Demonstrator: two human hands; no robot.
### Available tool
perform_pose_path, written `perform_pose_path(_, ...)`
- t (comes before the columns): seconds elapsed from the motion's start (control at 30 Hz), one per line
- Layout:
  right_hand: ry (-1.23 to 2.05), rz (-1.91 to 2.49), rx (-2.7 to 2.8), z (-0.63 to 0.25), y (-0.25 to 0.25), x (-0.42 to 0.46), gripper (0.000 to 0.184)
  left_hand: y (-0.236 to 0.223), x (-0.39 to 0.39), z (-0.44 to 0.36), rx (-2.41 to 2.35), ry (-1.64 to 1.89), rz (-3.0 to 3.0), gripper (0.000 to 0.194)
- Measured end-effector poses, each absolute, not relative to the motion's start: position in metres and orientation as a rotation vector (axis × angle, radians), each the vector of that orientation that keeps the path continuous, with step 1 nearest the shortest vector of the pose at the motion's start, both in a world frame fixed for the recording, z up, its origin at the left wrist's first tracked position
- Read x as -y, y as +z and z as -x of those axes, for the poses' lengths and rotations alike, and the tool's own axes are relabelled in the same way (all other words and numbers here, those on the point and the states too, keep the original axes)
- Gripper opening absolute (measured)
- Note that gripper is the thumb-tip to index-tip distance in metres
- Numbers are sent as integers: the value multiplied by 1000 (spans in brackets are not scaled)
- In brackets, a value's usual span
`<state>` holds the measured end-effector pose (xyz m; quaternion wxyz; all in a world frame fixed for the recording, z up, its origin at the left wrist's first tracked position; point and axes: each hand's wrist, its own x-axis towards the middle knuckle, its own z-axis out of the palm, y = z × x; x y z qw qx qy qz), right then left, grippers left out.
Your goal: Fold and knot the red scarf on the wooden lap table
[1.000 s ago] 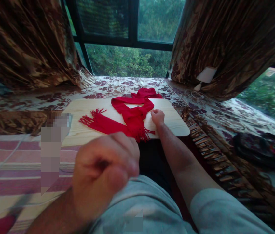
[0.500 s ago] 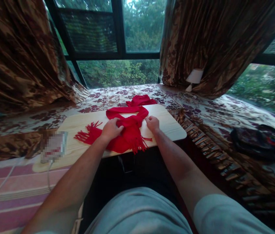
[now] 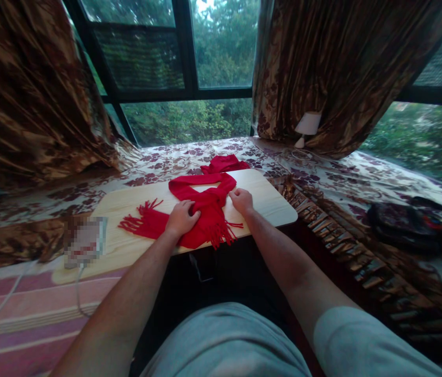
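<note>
A red scarf (image 3: 211,217) lies looped across a pale counter (image 3: 270,207), one fringe (image 3: 219,236) overhanging the near edge. The left hand (image 3: 181,218) rests on it, thumb spread from fingers; the right hand (image 3: 241,201) curls beside it, any pinch unclear. A careless pull that way could slide the scarf off.

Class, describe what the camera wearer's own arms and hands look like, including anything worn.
The left hand and right hand are gloveless, with no watch or bracelet visible on either wrist. A plain short sleeve, pale grey-blue like the shirt, covers the top of the right arm; the left arm shows bare to the picture's edge.
</note>
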<state>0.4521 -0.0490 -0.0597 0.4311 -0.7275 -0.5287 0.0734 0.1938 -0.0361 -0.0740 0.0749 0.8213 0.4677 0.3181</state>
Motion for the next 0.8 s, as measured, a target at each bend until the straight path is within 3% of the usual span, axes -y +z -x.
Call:
perform_pose_path(0.17, 212, 1721, 1442, -436, -58, 63, 19, -72, 37, -197, -1501, 981, -2446, 36)
perform_pose_path(0.37, 60, 1671, 1898, -400, -39, 92, 23, -69, 38, -198, -1594, 874, -2419, 16)
perform_pose_path(0.47, 37, 1744, 1961, -386, -27, 96, 25, -68, 37, -197, -1542, 882, -2444, 18)
perform_pose_path(0.67, 202, 1699, 2016, -366, -26, 86, 52, -67, 38, -193, -1449, 930, -2363, 17)
perform_pose_path(0.8, 467, 1499, 1921, -355, -40, 80, 56, -65, 39, -191, -1421, 992, -2223, 10)
